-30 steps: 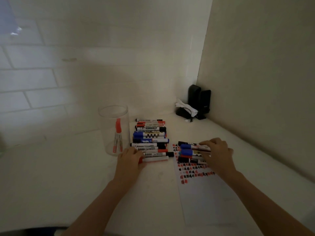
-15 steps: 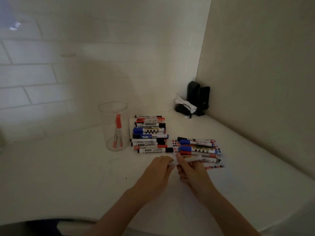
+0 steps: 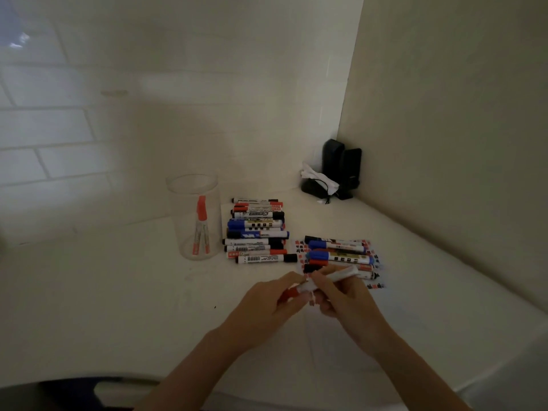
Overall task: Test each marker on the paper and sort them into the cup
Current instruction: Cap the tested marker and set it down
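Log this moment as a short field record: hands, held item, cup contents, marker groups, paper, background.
left hand: grips red cap
right hand: grips white marker barrel
clear cup: upright, red markers inside
marker row: lying beside cup, on table
second marker group: lying on paper's far end
paper: test marks near markers
corner: black devices

Two black box-shaped devices (image 3: 341, 166) stand upright in the far corner. A crumpled white paper (image 3: 314, 176) lies against them, beside a thin black cord (image 3: 326, 200).
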`<state>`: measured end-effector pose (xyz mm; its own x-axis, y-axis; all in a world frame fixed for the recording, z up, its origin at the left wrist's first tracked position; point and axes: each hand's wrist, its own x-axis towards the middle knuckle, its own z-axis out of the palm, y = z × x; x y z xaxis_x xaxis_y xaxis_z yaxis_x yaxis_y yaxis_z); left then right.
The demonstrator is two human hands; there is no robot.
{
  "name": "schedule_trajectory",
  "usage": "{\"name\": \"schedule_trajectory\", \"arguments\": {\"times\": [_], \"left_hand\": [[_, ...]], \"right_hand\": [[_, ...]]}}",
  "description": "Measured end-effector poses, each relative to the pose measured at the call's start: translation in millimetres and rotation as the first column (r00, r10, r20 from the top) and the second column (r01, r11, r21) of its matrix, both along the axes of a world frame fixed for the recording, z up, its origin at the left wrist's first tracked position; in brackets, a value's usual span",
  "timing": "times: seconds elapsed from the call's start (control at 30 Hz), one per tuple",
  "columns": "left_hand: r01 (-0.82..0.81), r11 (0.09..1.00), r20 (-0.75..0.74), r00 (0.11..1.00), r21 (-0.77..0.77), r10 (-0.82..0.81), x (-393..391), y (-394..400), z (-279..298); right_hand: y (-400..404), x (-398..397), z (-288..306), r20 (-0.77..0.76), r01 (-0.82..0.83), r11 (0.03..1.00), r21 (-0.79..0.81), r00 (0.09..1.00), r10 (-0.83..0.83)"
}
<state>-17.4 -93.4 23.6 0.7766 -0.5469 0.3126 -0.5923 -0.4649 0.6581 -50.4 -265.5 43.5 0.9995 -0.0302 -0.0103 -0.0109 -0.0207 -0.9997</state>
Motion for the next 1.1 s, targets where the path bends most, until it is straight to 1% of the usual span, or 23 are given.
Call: {"name": "schedule_trajectory", "arguments": {"times": [0.1, 0.13, 0.2, 0.3, 0.37, 0.47, 0.57, 0.6, 0.67, 0.87, 1.1], "left_hand": [[-0.1, 0.995, -0.081, 0.991, 0.03, 0.102, 5, -2, -2], [-0.122, 0.989, -0.08, 0.989, 0.08, 0.128, 8, -2, -4], [-0.133, 0.966, -0.026, 0.989, 0.223, 0.143, 16, -2, -10], [-0.153, 0.903, 0.042, 0.988, 0.401, 0.148, 27, -6, -16], [-0.176, 0.873, 0.057, 0.984, 0.454, 0.168, 33, -11, -18], [-0.216, 0.834, 0.092, 0.976, 0.508, 0.196, 36, -15, -23], [-0.25, 0.822, 0.167, 0.967, 0.511, 0.191, 34, -14, -31], [-0.258, 0.825, 0.178, 0.965, 0.502, 0.193, 34, -13, -32], [-0.271, 0.829, 0.186, 0.961, 0.489, 0.204, 35, -12, -33], [-0.276, 0.838, 0.169, 0.96, 0.471, 0.222, 36, -13, -34], [-0.282, 0.854, 0.188, 0.957, 0.437, 0.22, 37, -12, -37]], "right_hand": [[-19, 0, 3, -0.077, 0.105, 0.976, 0.188, 0.993, -0.092], [-26, 0, 5, -0.102, 0.129, 0.971, 0.201, 0.989, -0.111], [-40, -1, 6, -0.128, 0.151, 0.973, 0.175, 0.983, -0.129], [-47, 1, 1, -0.113, 0.191, 0.979, 0.075, 0.977, -0.182], [-46, 6, -3, -0.074, 0.219, 0.973, -0.072, 0.972, -0.224], [-41, 16, -14, -0.008, 0.237, 0.93, -0.281, 0.969, -0.249], [-36, 18, -30, 0.089, 0.276, 0.845, -0.457, 0.96, -0.265], [-36, 17, -36, 0.119, 0.296, 0.817, -0.495, 0.954, -0.274], [-37, 16, -43, 0.15, 0.322, 0.8, -0.506, 0.946, -0.286], [-40, 18, -46, 0.172, 0.324, 0.789, -0.523, 0.946, -0.275], [-44, 20, -53, 0.173, 0.308, 0.76, -0.572, 0.951, -0.256]]}}
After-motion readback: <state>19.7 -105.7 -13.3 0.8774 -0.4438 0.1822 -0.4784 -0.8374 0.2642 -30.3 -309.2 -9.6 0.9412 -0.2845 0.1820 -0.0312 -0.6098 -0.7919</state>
